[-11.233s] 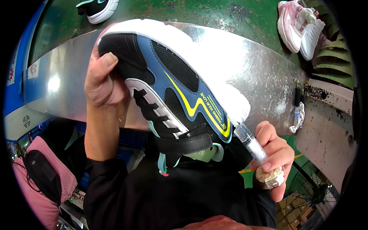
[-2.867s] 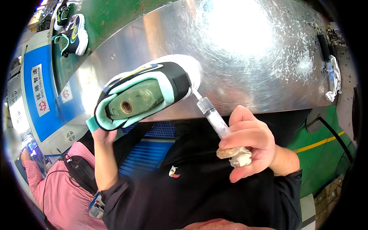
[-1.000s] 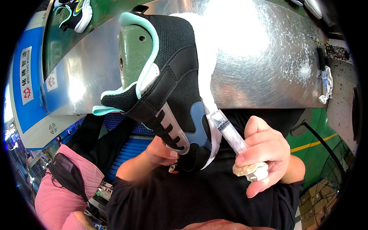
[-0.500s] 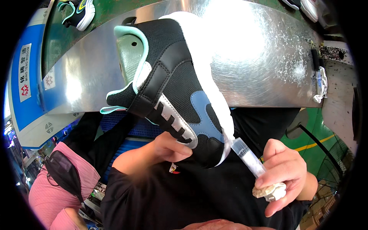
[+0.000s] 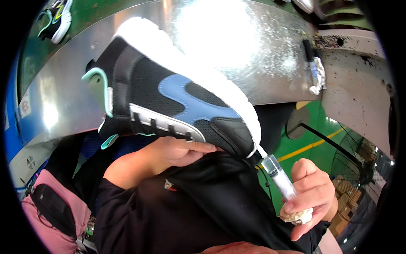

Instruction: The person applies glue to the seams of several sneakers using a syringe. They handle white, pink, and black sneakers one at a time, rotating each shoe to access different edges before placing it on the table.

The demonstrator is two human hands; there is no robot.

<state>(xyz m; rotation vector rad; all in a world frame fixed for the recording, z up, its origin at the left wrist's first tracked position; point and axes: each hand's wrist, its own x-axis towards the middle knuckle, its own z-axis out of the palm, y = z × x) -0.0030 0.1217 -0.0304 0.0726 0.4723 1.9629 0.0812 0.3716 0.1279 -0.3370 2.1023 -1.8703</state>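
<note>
A black sneaker with a blue side panel, mint collar lining and thick white sole is held on its side, toe toward the lower right. My left hand grips it from below near the laces and toe, with some fingers hidden behind it. A clear plastic syringe filled with something whitish is in my right hand. Its narrow nozzle meets the sole edge at the toe. Around the syringe's back end, against my palm, is a crumpled off-white wad. A greenish shoe last shows inside the collar.
Beyond the sneaker stretches a shiny metal tabletop, with white specks toward its right end. A dark-handled thing with white wrapping lies at that edge. Another sneaker is at the far left. A person in pink is at the lower left.
The sneaker has rolled from steeply upright to a flatter slant, its heel end swinging left. The syringe has stayed at the toe. The whole view has shifted somewhat.
</note>
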